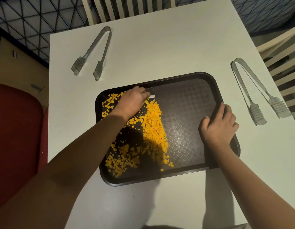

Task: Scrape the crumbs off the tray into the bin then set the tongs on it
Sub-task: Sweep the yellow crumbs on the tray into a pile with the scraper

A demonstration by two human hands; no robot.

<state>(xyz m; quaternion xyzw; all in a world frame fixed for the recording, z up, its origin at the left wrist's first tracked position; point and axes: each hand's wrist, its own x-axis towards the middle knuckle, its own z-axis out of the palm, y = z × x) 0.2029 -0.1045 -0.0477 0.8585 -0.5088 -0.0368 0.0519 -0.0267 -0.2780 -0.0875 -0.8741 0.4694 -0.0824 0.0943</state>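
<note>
A dark brown tray (189,90) lies on the white table (160,52). Orange-yellow crumbs (153,123) cover its left half, heaped in a ridge down the middle. My left hand (132,103) rests on the tray's upper left, closed on a thin clear scraper whose tip (152,96) pokes out past the fingers. My right hand (219,126) grips the tray's right rim, thumb on the inside. One pair of metal tongs (94,52) lies at the table's far left, another pair (257,93) to the right of the tray. No bin is clearly in view.
A red rounded object (16,133) stands close against the table's left edge. Slatted cream chairs stand at the far side (120,7) and at the right (284,66). A patterned dark carpet lies beyond the table.
</note>
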